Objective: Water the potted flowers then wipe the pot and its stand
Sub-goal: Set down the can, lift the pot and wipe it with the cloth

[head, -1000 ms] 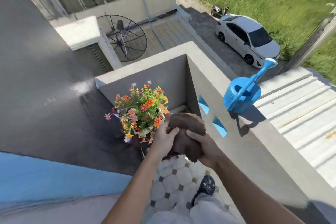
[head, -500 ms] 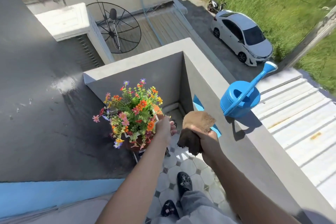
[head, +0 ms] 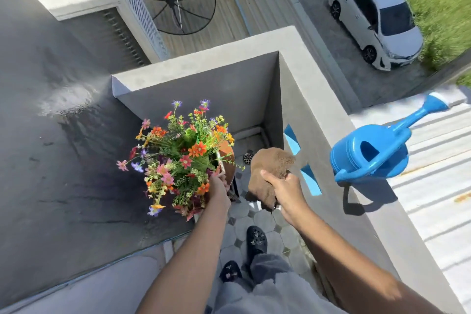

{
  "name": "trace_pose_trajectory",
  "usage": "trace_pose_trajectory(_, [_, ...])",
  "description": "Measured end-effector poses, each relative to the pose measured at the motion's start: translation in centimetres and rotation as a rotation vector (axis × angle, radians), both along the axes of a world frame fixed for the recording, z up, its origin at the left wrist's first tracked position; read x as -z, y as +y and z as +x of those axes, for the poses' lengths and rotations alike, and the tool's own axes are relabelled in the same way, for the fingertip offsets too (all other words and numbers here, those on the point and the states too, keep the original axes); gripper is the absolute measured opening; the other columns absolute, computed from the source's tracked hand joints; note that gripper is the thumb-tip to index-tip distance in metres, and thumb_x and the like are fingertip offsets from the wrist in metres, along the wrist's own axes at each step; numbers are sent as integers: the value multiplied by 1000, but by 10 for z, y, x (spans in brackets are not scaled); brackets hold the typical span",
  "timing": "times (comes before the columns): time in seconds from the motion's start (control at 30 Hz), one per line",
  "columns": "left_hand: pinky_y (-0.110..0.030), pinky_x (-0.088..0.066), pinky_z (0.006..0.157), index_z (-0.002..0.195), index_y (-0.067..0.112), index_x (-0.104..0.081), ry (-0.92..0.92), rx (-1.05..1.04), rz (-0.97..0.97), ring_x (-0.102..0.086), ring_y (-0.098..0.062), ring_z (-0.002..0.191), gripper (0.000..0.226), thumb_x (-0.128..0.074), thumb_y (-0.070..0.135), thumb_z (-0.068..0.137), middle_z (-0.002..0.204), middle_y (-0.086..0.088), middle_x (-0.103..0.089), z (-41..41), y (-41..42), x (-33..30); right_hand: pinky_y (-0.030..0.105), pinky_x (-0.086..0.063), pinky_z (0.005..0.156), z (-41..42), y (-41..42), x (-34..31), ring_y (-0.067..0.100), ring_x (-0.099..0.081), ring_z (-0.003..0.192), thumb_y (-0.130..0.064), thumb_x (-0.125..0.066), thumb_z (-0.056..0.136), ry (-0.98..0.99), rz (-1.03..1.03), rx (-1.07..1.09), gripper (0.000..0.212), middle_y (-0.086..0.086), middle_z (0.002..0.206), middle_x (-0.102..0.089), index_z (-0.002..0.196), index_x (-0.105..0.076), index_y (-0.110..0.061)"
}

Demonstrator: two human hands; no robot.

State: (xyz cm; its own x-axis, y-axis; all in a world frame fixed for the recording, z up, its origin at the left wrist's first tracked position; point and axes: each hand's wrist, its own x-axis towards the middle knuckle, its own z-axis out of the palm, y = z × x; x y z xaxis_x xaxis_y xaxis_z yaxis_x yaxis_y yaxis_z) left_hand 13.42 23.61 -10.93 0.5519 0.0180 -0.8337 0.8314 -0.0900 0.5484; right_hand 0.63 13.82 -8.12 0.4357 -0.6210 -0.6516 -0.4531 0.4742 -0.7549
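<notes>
A bunch of mixed orange, pink and purple flowers fills a terracotta pot in the balcony corner. A sliver of dark stand shows below the pot; the rest is hidden. My left hand grips the pot's near rim among the flowers. My right hand is closed on a brown cloth, held in the air just right of the pot, apart from it. A blue watering can stands on top of the parapet wall to the right.
The grey parapet wall bounds the narrow balcony on the far and right sides, with blue cut-outs in it. A dark wall rises on the left. My black shoes stand on the tiled floor near a floor drain.
My left hand has let go of the cloth and taken hold of the pot's rim. The right hand now holds the cloth alone, a little to the right.
</notes>
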Motion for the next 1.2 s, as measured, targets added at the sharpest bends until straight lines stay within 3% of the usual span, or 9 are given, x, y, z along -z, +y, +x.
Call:
trace_pose_trajectory(0.17, [-23, -30, 53, 77, 19, -51, 9, -21, 60, -35, -14, 59, 36, -29, 15, 105, 72, -6, -45, 5, 0, 0, 47, -55, 94, 13, -5, 6, 16, -71, 98, -55, -83, 58, 9, 43, -6, 63, -3, 101, -77, 106, -68, -17])
trace_pose_trajectory(0.33, [-21, -23, 39, 59, 10, -45, -105, -45, 110, -31, -16, 38, 39, -36, 7, 97, 53, -8, -43, 17, 23, -12, 47, -54, 96, 18, -3, -3, 15, -71, 98, -48, -82, 63, -31, 21, 0, 56, -3, 102, -77, 106, -69, -16])
trace_pose_trajectory(0.47, [-16, -15, 32, 67, 10, -36, -101, -73, 7, -24, -8, 25, 30, -32, 2, 95, 56, -10, -43, 27, 45, -45, 33, -49, 88, 21, -3, -21, 12, -65, 90, -32, -78, 82, -39, -37, -6, 20, -8, 92, -69, 86, -61, -22])
trace_pose_trajectory(0.63, [-19, -19, 35, 74, 11, -40, -66, -6, -153, -28, -7, 31, 24, -37, 5, 97, 59, -7, -44, 20, 76, -104, 39, -55, 84, 41, 2, -56, 19, -70, 88, -37, -73, 81, -86, -215, -45, 25, 1, 92, -76, 93, -71, -14])
trace_pose_trajectory(0.77, [-21, -20, 36, 76, 11, -38, -60, 74, -249, -29, -9, 34, 24, -38, 8, 100, 63, -8, -41, 15, 97, -150, 30, -43, 67, 74, 17, -108, 11, -58, 68, -32, -63, 94, -250, -428, -170, 24, 9, 77, -70, 84, -69, -11])
trace_pose_trajectory(0.87, [-21, -20, 35, 79, 15, -41, -55, 121, -331, -29, -10, 35, 23, -40, 7, 100, 64, -8, -41, 9, 111, -178, 29, -41, 64, 97, 42, -136, 3, -51, 60, -46, -48, 100, -346, -449, -166, 31, -7, 67, -54, 79, -65, -30])
trace_pose_trajectory(1.0, [-21, -18, 35, 74, 16, -37, -131, 170, -375, -28, -10, 36, 26, -40, 4, 97, 61, -7, -41, 7, 124, -211, 32, -40, 80, 98, 79, -155, 3, -51, 75, -38, -48, 100, -446, -543, -30, 25, -16, 79, -58, 101, -62, -18])
trace_pose_trajectory(1.1, [-20, -18, 35, 75, 16, -36, -196, 216, -399, -29, -7, 34, 26, -40, 4, 98, 60, -7, -40, 15, 132, -233, 23, -37, 80, 82, 117, -161, 1, -49, 87, -24, -53, 100, -474, -741, -113, 26, -9, 89, -55, 79, -66, -31])
trace_pose_trajectory(1.2, [-17, -19, 32, 76, 17, -42, -236, 226, -423, -30, -5, 32, 25, -40, 7, 99, 62, -6, -42, 25, 142, -246, 10, -39, 89, 67, 153, -168, -6, -53, 106, -13, -63, 95, -568, -807, -170, 15, -2, 111, -58, 103, -76, -14])
